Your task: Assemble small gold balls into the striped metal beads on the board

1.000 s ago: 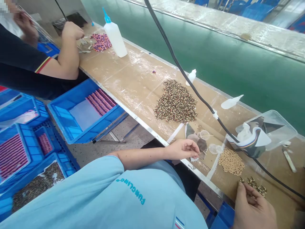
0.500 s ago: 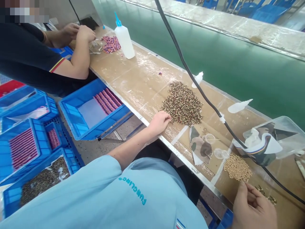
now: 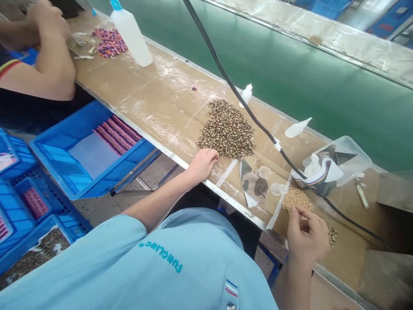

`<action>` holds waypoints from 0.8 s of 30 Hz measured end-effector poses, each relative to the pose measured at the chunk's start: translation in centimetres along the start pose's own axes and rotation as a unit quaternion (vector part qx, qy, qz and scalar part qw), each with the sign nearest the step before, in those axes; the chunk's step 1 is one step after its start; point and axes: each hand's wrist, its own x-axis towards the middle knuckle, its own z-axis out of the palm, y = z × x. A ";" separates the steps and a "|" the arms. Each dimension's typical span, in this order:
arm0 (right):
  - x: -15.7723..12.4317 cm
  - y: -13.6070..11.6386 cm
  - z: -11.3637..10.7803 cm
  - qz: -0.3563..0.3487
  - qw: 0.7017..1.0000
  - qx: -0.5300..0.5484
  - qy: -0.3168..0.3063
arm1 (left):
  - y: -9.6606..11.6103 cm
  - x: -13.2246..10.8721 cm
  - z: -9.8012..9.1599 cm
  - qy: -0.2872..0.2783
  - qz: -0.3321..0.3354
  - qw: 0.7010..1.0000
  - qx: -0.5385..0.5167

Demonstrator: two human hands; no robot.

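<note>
Gold-and-dark pieces (image 3: pixel 227 131) lie heaped beside the left hand (image 3: pixel 202 165), tan beads (image 3: pixel 297 199) by the right hand (image 3: pixel 309 236), probably to keep both within easy reach. Left fingers curl, right thumb and fingertips nearly meet (whether either grips anything, I cannot tell).

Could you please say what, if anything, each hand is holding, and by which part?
It cannot be told: the left hand and right hand are curled, hiding anything possibly held.

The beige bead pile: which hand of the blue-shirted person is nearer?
Right. The right hand is at the near edge of the beige bead pile; the left hand is farther, beside the larger, darker pile.
</note>
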 end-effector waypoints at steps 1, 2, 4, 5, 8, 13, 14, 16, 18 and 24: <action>0.5 -0.5 0.1 -0.009 1.000 0.002 0.000 | -0.1 -0.1 0.0 0.003 0.006 1.000 -0.003; 1.0 -1.0 0.3 -0.017 1.000 -0.002 -0.001 | -0.2 -0.1 0.0 0.008 0.010 1.000 -0.007; 2.2 -2.0 0.8 -0.034 0.999 -0.023 -0.015 | -0.2 -0.1 -0.2 0.017 0.014 1.000 -0.017; 2.9 -2.5 1.1 -0.046 0.998 -0.034 -0.023 | -0.1 -0.1 -0.3 0.022 0.015 0.999 -0.027; 4.5 -3.3 2.3 -0.090 0.993 -0.066 -0.046 | 0.6 -0.2 -0.6 0.031 0.012 0.995 -0.090; 5.9 -3.8 4.5 -0.117 0.985 -0.107 -0.067 | 3.1 -0.5 0.9 -0.027 -0.074 0.914 -0.399; 6.0 -3.9 4.8 -0.117 0.984 -0.114 -0.068 | 3.7 -0.5 1.5 -0.051 -0.094 0.881 -0.461; 6.1 -4.1 5.3 -0.118 0.983 -0.122 -0.074 | 4.8 -0.4 2.6 -0.090 -0.129 0.820 -0.551; 6.2 -4.3 5.4 -0.121 0.982 -0.119 -0.085 | 5.8 -0.2 3.6 -0.113 -0.155 0.773 -0.604; 6.2 -4.1 5.5 -0.113 0.984 -0.092 -0.102 | 7.4 0.2 5.7 -0.135 -0.186 0.713 -0.663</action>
